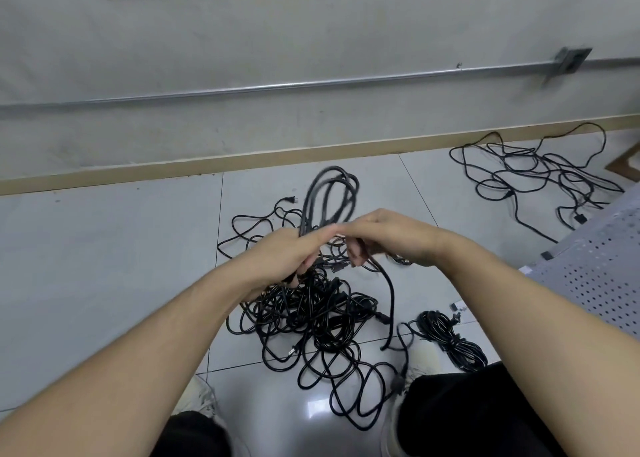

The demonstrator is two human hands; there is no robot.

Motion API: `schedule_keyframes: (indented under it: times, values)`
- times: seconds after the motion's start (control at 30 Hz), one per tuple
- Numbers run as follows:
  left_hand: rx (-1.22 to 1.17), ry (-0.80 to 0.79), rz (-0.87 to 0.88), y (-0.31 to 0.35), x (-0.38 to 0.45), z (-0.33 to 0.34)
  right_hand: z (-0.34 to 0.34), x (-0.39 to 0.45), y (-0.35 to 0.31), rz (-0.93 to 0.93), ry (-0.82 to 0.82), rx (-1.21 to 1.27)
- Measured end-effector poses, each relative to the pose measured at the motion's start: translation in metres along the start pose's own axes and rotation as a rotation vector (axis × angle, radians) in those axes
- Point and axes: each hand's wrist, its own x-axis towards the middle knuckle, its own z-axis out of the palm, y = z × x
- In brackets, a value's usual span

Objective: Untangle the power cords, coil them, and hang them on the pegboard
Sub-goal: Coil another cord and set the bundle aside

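Tiled floor (104,283) by wall; pegboard (595,283) lies flat at right edge, nothing hung. Main tangle (311,314) between the feet; second loose tangle (540,176) well apart near the baseboard; one bundled cord (450,342) beside the right knee. Hands together above the tangle: left hand (287,256) grips the coil (329,197), loops standing up; right hand (384,235) curls round the trailing tail (391,301). Judgement: coiling step. Keep loops even, feed the tail without twist, free it from the tangle first.
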Motion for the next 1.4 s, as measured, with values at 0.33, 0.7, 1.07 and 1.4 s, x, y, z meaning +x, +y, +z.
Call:
schedule_keyframes:
  times: [0.33, 0.7, 1.07, 1.4]
  values:
    - [-0.197, 0.15, -0.046, -0.002, -0.001, -0.019, -0.015, -0.002, 0.0, -0.185, 0.371, 0.314]
    - [-0.145, -0.071, 0.032, 0.008, -0.004, 0.003, 0.014, 0.014, -0.024, -0.176, 0.52, 0.75]
    - [-0.232, -0.057, 0.008, 0.009, -0.009, 0.0, 0.023, 0.015, -0.029, -0.159, 0.505, 0.627]
    - [0.005, 0.008, -0.067, 0.001, -0.006, -0.006, -0.004, 0.006, -0.018, 0.002, 0.607, -0.321]
